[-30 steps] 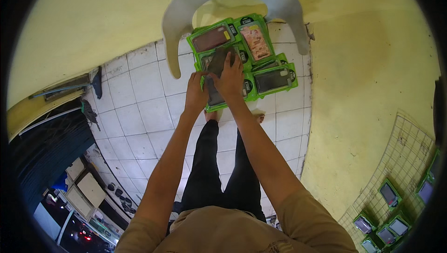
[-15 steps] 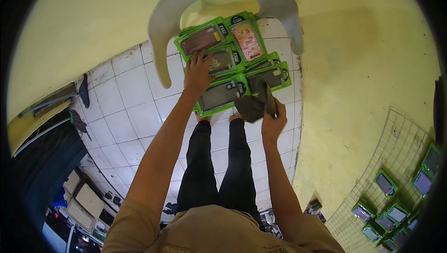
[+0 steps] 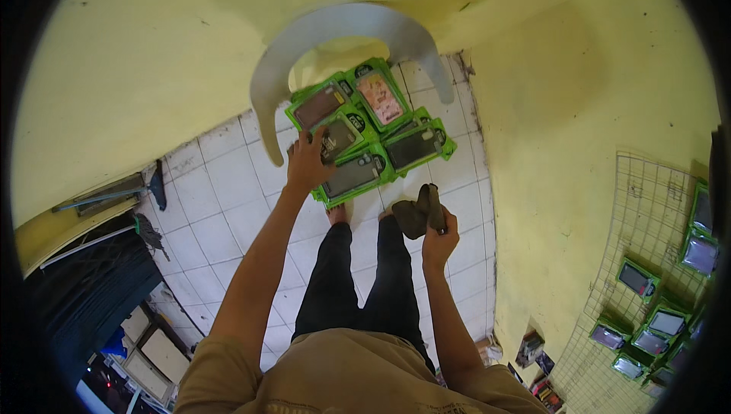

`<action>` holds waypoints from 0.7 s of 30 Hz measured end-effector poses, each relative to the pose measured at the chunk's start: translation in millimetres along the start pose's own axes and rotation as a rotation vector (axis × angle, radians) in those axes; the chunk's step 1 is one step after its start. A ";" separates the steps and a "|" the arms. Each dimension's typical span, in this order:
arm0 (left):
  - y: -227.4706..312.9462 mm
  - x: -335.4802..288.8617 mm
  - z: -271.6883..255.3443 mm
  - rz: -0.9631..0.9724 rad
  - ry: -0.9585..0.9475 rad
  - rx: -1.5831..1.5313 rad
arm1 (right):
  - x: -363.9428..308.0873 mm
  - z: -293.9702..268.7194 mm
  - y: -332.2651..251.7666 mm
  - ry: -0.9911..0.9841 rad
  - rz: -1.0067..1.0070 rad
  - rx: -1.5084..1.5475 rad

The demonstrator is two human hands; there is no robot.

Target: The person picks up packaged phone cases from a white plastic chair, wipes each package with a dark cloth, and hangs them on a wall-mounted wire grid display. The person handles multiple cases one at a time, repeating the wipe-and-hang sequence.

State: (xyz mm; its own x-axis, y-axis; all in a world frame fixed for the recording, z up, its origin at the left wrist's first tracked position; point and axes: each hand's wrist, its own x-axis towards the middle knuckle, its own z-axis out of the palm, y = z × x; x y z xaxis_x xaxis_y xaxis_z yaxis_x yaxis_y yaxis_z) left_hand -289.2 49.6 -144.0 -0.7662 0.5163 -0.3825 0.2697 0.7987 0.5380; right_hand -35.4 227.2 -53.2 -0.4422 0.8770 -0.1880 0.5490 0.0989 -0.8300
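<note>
Several green-edged phone case packs lie in overlapping stacks on a pale plastic chair [image 3: 350, 24]. At the left of the stacks, my left hand [image 3: 307, 164] grips the near-left end of a phone case pack [image 3: 340, 138] with a dark case, fingers over its top and thumb along its lower side. This pack sits at a slant over its neighbours. Closed round a dark brown cloth [image 3: 412, 220], my right hand [image 3: 441, 240] is held near my right knee, apart from the packs. The cloth hangs bunched to the left of the fingers.
Yellow walls meet the white tiled floor [image 3: 221, 212] behind and to the right of the chair. A wire rack [image 3: 601, 292] with more green packs [image 3: 636, 280] hangs on the right wall. On the left are a broom [image 3: 157, 185] and a dark shutter [image 3: 91, 300].
My right hand has drawn the cloth back from the packs, toward me. Under my left hand the pack has turned to a slant. The view has shifted, so the chair appears lower.
</note>
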 end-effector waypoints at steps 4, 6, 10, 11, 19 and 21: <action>26.7 -70.8 -36.9 0.033 -0.143 -0.944 | -13.1 -15.7 -83.1 -0.095 -0.235 0.113; 51.0 -122.0 -57.6 -0.078 -0.393 -1.482 | -20.2 -26.9 -138.4 -0.128 -0.456 0.122; 115.1 -192.7 -109.4 0.106 -0.578 -1.856 | -38.5 -20.9 -230.1 -0.353 -0.761 0.154; 132.1 -202.3 -122.8 0.105 -0.474 -1.916 | -52.7 -17.8 -243.8 -0.388 -0.860 0.037; 193.4 -230.5 -207.2 0.444 -0.062 -2.071 | -106.1 -36.0 -286.3 -0.575 -1.033 -0.117; 188.3 -240.5 -217.5 0.542 -0.106 -2.137 | -133.7 -53.7 -282.9 -0.581 -1.084 -0.143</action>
State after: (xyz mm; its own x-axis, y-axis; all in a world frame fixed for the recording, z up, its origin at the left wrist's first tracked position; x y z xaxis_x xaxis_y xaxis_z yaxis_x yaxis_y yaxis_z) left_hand -181.0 8.6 212.7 -0.8151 0.5765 0.0579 -0.5297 -0.7819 0.3287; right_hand -93.5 107.2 234.9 -0.9454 -0.0250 0.3249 -0.2407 0.7257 -0.6446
